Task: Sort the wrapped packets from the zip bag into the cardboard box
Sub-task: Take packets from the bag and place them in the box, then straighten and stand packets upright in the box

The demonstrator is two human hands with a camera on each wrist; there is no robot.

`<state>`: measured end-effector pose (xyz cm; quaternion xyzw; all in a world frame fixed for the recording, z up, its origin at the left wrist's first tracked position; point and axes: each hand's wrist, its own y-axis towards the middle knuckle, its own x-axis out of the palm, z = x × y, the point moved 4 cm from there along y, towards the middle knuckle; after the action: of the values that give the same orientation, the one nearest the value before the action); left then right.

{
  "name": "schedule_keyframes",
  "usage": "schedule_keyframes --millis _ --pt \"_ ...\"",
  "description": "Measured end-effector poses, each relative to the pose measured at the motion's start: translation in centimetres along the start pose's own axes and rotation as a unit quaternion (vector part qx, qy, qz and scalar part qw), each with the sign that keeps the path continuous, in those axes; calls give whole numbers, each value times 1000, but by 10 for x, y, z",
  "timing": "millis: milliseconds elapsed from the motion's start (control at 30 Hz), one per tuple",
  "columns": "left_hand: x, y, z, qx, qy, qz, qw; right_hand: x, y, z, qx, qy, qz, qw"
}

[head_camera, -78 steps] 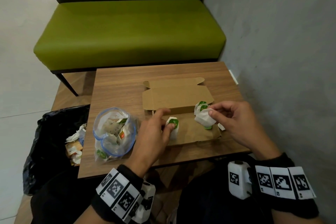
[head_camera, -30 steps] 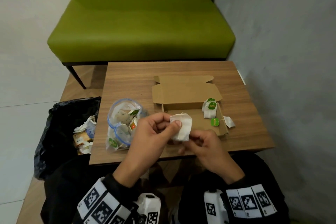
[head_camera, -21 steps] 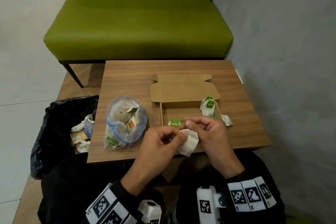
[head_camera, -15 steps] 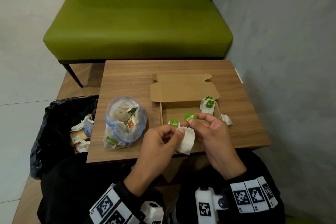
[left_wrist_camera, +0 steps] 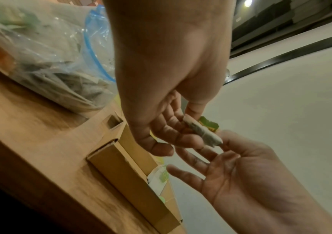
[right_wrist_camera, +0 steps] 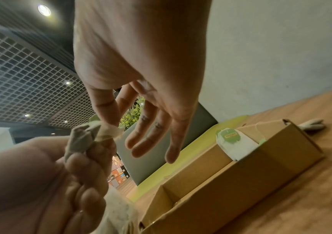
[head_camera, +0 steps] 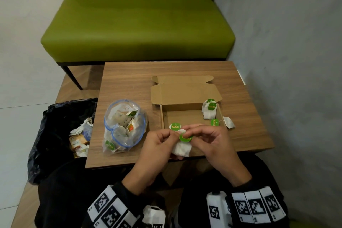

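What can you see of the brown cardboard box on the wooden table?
The brown cardboard box is a shallow corrugated mailer, open, its lid flap folded back flat onto the wooden table. White tea bags with green tags lean in its far right corner; another lies near the front left. Neither hand touches it.

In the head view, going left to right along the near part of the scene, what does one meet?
Black bin bag → zip bag → left hand → tea bag held in both hands → right hand → loose tea bag outside the cardboard box.
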<state>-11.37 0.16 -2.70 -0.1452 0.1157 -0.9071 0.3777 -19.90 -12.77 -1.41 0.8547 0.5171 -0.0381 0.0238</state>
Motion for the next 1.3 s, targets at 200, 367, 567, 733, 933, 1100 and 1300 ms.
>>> schedule_keyframes --millis 200,367,567,733,933,1100,1300 --pt "1 2 1 -4 -10 -35 999 -2 2 1 -8 -54 8 998" --pt "-5 6 -4 6 37 -37 999 -22 6 -3 14 -10 28 999" --pt "-6 10 2 46 96 -9 994 -73 26 13 131 -201 123 963" --pt "-5 11 4 52 111 -9 992 -124 49 45 248 -462 80 848" --pt "-8 10 3 57 133 -3 989 -121 57 51 235 -513 -16 825" --pt "-11 9 4 55 124 2 991 -122 58 55 220 -540 -26 812" --pt "-11 8 5 52 119 -4 992 -120 63 61 197 -579 10 791"
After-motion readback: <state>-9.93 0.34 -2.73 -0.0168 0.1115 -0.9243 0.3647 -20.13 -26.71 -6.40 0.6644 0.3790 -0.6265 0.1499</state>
